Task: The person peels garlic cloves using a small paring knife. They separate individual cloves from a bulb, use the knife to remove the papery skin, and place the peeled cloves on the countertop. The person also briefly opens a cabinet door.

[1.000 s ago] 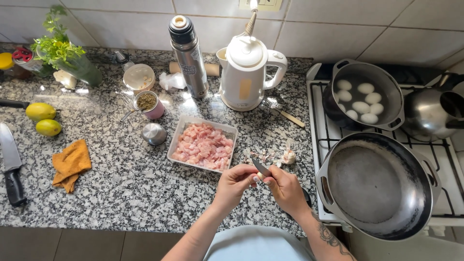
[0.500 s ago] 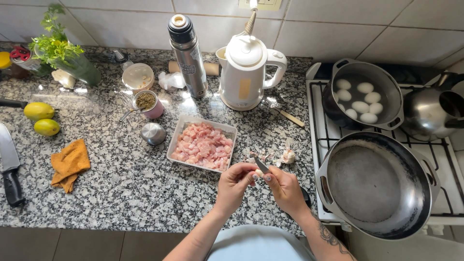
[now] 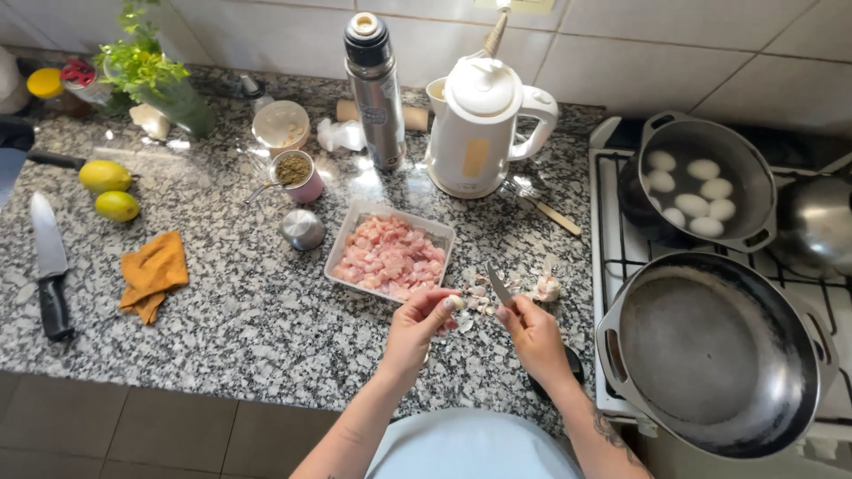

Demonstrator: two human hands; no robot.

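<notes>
My left hand (image 3: 419,326) pinches a small pale garlic clove (image 3: 455,302) between thumb and fingers. My right hand (image 3: 535,335) grips a small knife (image 3: 500,287), its blade pointing up and toward the clove. Both hands hover over the speckled granite counter (image 3: 248,310), just in front of a white tray of diced raw meat (image 3: 389,258). Garlic skins and a partial garlic bulb (image 3: 545,287) lie on the counter right behind my hands.
A large empty dark pan (image 3: 710,355) sits on the stove at right, behind it a pot of eggs (image 3: 697,182). A white kettle (image 3: 479,129), steel thermos (image 3: 374,89), pink cup (image 3: 297,176), two lemons (image 3: 106,188), orange cloth (image 3: 155,273) and big knife (image 3: 49,266) stand around.
My hands stayed in the same spot. The knife tip has shifted slightly against the clove as my fingers turn it.
</notes>
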